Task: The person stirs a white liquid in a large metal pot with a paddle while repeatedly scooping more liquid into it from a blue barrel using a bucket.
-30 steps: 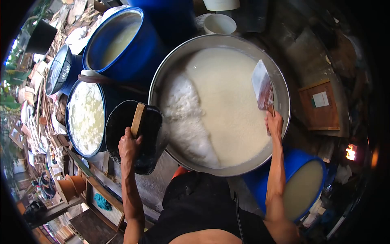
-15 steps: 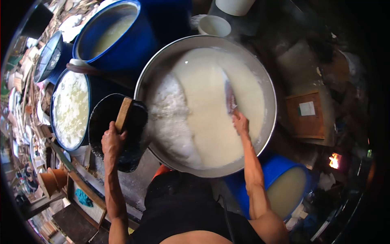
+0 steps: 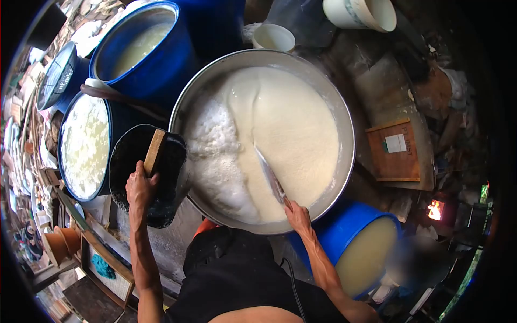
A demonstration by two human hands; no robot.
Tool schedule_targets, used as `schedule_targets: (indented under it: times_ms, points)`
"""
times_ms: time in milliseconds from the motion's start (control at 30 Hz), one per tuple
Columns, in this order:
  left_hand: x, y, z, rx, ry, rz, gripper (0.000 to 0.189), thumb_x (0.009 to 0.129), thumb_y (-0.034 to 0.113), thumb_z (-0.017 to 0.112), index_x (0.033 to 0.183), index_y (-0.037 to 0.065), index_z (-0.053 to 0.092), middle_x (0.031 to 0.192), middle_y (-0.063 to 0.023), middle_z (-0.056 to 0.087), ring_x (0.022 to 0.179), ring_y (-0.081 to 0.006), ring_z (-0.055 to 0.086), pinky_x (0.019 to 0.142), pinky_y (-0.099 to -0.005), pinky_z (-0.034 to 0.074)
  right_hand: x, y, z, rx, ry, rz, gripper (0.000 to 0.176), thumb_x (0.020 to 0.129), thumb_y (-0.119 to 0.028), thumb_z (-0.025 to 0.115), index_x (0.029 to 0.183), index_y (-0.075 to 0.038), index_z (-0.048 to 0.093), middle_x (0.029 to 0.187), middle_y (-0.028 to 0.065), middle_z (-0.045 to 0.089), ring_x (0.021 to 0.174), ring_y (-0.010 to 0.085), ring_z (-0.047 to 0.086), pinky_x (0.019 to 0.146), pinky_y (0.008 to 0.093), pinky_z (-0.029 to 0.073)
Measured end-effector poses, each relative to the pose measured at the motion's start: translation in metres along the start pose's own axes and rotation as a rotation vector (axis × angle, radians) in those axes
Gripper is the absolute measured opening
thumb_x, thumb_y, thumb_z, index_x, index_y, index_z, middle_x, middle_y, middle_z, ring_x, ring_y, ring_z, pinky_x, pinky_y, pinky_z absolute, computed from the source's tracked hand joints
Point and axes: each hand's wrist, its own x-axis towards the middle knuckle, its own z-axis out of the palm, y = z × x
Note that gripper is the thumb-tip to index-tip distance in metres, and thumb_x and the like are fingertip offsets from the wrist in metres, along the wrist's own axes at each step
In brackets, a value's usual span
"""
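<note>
My left hand [image 3: 141,189] is closed around the wooden handle [image 3: 155,151] of a black bucket [image 3: 175,177]. The bucket is beside the left rim of a wide metal vat [image 3: 349,102]. In the vat is a cream-coloured, milky liquid [image 3: 291,118], with white foam [image 3: 215,140] gathered on its left side. My right hand [image 3: 299,217] grips one end of a thin, flat metal blade [image 3: 269,176] near the vat's front edge. The blade slants up and left, its far tip at the liquid's surface by the foam's edge. The bucket's inside is dark.
Blue barrels [image 3: 145,81] of cloudy liquid stand at the upper left; another barrel [image 3: 105,185] holds white curd-like stuff. A tilted blue barrel [image 3: 344,231] is at my right. Fire [image 3: 435,210] burns farther right. White buckets [image 3: 276,39] and a wooden board [image 3: 392,151] lie beyond.
My right hand has drawn the blade toward me and to the left, from the liquid's right side to the foam's edge. My left hand still holds the bucket at the rim.
</note>
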Motion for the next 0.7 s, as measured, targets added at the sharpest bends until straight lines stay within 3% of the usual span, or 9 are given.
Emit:
schedule_targets:
  times_ms: [133,233,300,367,400,567,700]
  points:
    - [0.002,-0.006,0.004,0.013,0.002,0.015,0.048,0.084,0.031,0.075,0.116,0.003,0.053,0.094,-0.0275,0.07,0.094,-0.0465,0.068,0.081,-0.0538,0.053,-0.036,-0.025,-0.042,-0.12,-0.111,-0.006,0.025,0.091,-0.02,0.065,0.11,-0.004,0.066,0.083,0.0291,0.066,0.086,0.0489,0.065,0.073,0.0532,0.052]
    - [0.0,-0.001,0.001,0.012,-0.008,-0.003,0.048,0.083,0.031,0.075,0.115,0.004,0.053,0.094,-0.0273,0.07,0.093,-0.0464,0.068,0.08,-0.054,0.053,-0.05,-0.027,-0.09,-0.158,-0.201,-0.064,0.022,0.093,-0.023,0.062,0.097,-0.001,0.065,0.086,0.0307,0.065,0.082,0.0522,0.062,0.074,0.055,0.052]
    - [0.0,-0.001,0.001,0.014,-0.005,-0.007,0.048,0.083,0.031,0.075,0.115,0.004,0.053,0.093,-0.0273,0.07,0.093,-0.0464,0.068,0.08,-0.054,0.053,-0.049,-0.036,-0.138,-0.072,-0.349,-0.13,0.02,0.092,-0.019,0.064,0.098,-0.001,0.07,0.08,0.0242,0.069,0.068,0.0421,0.067,0.066,0.0473,0.054]
    - [0.001,-0.001,0.001,0.018,-0.003,-0.008,0.048,0.083,0.031,0.076,0.114,0.004,0.053,0.093,-0.0273,0.07,0.093,-0.0463,0.068,0.08,-0.0539,0.053,-0.048,-0.051,-0.179,0.135,-0.454,0.277,0.019,0.09,-0.015,0.068,0.104,-0.002,0.073,0.073,0.0123,0.07,0.056,0.0217,0.064,0.056,0.0358,0.052]
    - [0.001,-0.001,0.001,0.019,-0.008,-0.004,0.047,0.083,0.031,0.076,0.113,0.004,0.053,0.094,-0.0273,0.07,0.093,-0.0462,0.068,0.081,-0.054,0.053,-0.046,-0.056,-0.192,0.135,-0.431,0.332,0.021,0.089,-0.012,0.071,0.108,-0.003,0.074,0.07,0.0045,0.068,0.054,0.0087,0.058,0.05,0.0289,0.048]
    - [0.002,0.002,0.0,0.022,-0.004,-0.01,0.045,0.083,0.031,0.076,0.109,0.004,0.052,0.094,-0.0272,0.07,0.094,-0.0459,0.068,0.081,-0.0543,0.053,-0.01,-0.04,-0.188,0.296,0.013,0.322,0.016,0.093,-0.015,0.065,0.095,0.0,0.069,0.065,0.004,0.064,0.05,0.0093,0.055,0.045,0.0286,0.045]
    - [0.001,0.007,-0.006,0.007,-0.012,-0.027,0.044,0.083,0.031,0.076,0.107,0.004,0.052,0.093,-0.0263,0.07,0.094,-0.0449,0.068,0.081,-0.0539,0.053,0.07,-0.007,-0.143,0.53,0.33,0.264,0.022,0.096,-0.021,0.064,0.086,-0.001,0.064,0.063,0.0044,0.062,0.047,0.0114,0.055,0.043,0.0288,0.045]
